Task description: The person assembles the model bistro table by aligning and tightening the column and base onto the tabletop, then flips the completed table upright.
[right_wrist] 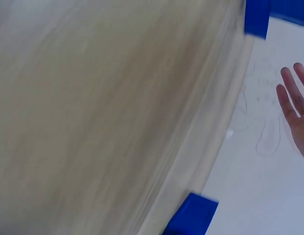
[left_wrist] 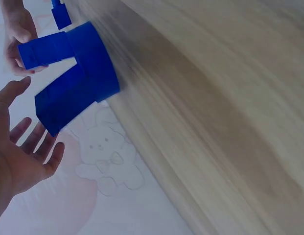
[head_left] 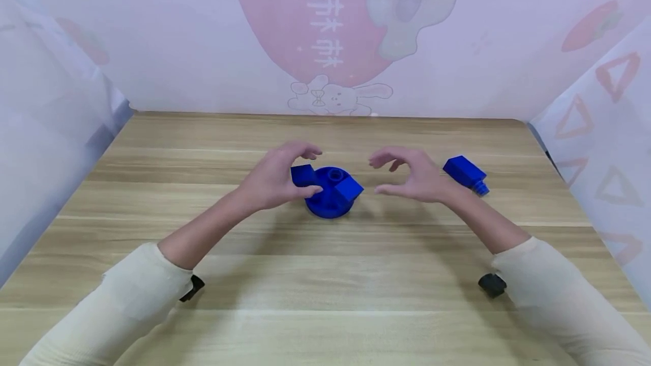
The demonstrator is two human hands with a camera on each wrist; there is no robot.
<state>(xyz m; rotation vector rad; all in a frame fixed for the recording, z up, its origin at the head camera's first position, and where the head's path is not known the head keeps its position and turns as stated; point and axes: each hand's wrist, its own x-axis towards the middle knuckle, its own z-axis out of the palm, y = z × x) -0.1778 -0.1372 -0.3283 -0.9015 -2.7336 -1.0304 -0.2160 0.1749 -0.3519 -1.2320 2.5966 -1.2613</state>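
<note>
Round blue plastic base [head_left: 330, 196] (blocky arms); wooden table [head_left: 325, 275]

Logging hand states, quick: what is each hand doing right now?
Left hand: open, empty, fingers around the blue round part.
Right hand: open, empty.

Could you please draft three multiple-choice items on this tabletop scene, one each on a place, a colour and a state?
1. Where does the separate blue block lie?
A. behind the person's right hand
B. beside the left sleeve
C. on top of the round base

2. What colour is the round base?
A. red
B. blue
C. green

3. How does the left hand stand?
A. flat on the wooden table
B. clenched in a fist, away from the parts
C. fingers curved at the base, with nothing plainly gripped

Answers: 1 A, the block lies on the table just beyond that hand. 2 B, base and blocks are all blue. 3 C, the head view shows the fingers arched beside the base.
</note>
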